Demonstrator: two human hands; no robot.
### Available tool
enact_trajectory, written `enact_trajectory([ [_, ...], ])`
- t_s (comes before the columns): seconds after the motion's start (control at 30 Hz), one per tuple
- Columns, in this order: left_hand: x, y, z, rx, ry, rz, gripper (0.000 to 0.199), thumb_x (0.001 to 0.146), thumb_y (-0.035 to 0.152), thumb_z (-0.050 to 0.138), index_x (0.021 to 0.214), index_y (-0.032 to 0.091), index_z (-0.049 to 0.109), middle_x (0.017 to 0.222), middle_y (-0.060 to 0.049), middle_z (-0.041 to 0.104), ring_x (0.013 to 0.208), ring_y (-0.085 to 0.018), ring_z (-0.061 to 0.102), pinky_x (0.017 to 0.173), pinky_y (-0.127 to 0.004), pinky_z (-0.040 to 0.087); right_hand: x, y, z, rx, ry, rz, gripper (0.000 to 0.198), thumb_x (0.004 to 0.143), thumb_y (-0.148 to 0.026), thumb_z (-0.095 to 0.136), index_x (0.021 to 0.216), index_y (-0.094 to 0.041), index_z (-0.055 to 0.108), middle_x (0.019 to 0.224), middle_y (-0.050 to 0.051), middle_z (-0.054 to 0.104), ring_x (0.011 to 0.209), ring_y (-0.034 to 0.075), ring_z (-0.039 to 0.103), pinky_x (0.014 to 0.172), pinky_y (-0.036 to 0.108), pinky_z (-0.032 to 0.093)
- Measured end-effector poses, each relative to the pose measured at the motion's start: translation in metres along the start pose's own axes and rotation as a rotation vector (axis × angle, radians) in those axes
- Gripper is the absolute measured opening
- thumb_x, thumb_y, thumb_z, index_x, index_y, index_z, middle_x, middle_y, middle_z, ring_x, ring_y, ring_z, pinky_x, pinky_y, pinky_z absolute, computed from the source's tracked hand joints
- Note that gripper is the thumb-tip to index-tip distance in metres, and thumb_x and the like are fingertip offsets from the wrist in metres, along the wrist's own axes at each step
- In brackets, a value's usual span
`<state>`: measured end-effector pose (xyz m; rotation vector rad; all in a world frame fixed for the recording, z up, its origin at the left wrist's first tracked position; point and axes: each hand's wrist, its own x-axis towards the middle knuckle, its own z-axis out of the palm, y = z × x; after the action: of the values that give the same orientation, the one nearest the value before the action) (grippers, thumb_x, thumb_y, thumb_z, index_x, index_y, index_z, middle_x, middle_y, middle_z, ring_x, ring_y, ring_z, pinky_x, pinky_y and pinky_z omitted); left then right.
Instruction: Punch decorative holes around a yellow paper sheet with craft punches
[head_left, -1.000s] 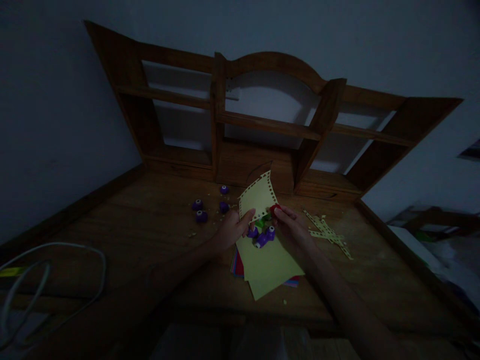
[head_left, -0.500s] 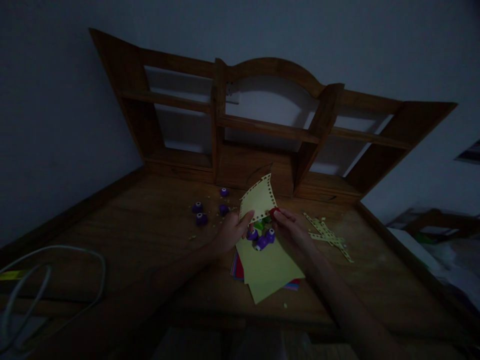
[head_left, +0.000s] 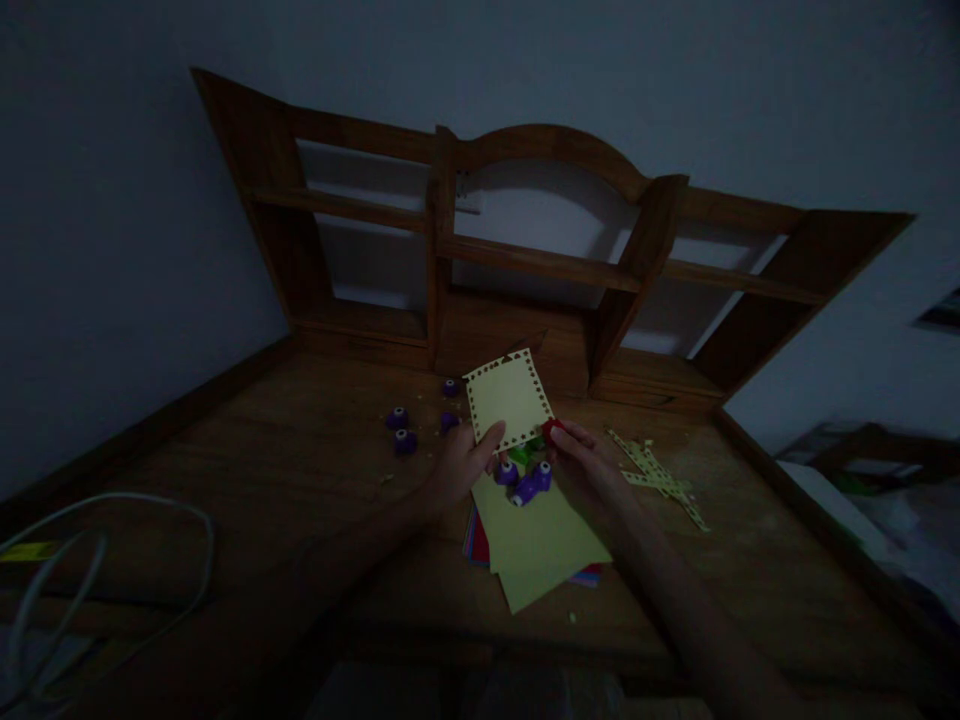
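A square sheet of pale yellow paper, with small shaped holes along its edges, is pinched by my left hand at its lower edge, thumb on top. My right hand grips a small red paper punch at the sheet's lower right corner; fingers cover much of it. Just below the sheet are a green object, partly hidden, and several purple paper punches. They rest on a stack of yellow paper, with red and blue sheets showing underneath.
More purple punches stand left of my left hand. Cut yellow strips with holes lie to the right on the wooden desk. Small paper bits are scattered about. A wooden shelf unit rises behind, and a white cable loops at left.
The yellow sheet has turned flatter toward me and its top has shifted left. Both hands keep their hold in nearly the same place. The view has moved slightly.
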<state>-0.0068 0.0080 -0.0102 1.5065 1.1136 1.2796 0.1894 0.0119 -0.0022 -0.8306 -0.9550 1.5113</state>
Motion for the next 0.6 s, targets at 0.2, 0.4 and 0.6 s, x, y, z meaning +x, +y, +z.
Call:
enact_trajectory([
  [0.2, -0.0006, 0.0005, 0.0006, -0.010, 0.010, 0.008, 0.042, 0.084, 0.049, 0.051, 0.062, 0.014, 0.060, 0.048, -0.002, 0.057, 0.044, -0.013, 0.052, 0.046, -0.023, 0.039, 0.0014, -0.0008, 0.0002, 0.020, 0.015, -0.016, 0.021, 0.070, -0.020, 0.077, 0.090, -0.021, 0.071, 0.087, 0.000, 0.071, 0.069, 0.010, 0.062, 0.060, 0.019, 0.049],
  [0.4, 0.0007, -0.0016, -0.0006, 0.037, 0.008, 0.030, 0.045, 0.085, 0.051, 0.049, 0.060, 0.014, 0.060, 0.048, -0.002, 0.057, 0.045, -0.013, 0.052, 0.047, -0.023, 0.039, -0.0007, -0.0021, 0.0034, 0.010, -0.001, -0.033, 0.021, 0.068, -0.021, 0.078, 0.088, -0.021, 0.069, 0.089, 0.000, 0.071, 0.067, 0.010, 0.062, 0.058, 0.020, 0.048],
  [0.6, 0.0028, -0.0070, -0.0009, 0.108, 0.000, 0.055, 0.054, 0.089, 0.052, 0.041, 0.054, 0.014, 0.057, 0.049, -0.003, 0.058, 0.044, -0.012, 0.052, 0.052, -0.024, 0.041, -0.0015, -0.0019, 0.0039, 0.006, -0.054, -0.011, 0.021, 0.069, -0.020, 0.077, 0.088, -0.020, 0.068, 0.086, 0.000, 0.070, 0.063, 0.009, 0.061, 0.058, 0.020, 0.048],
])
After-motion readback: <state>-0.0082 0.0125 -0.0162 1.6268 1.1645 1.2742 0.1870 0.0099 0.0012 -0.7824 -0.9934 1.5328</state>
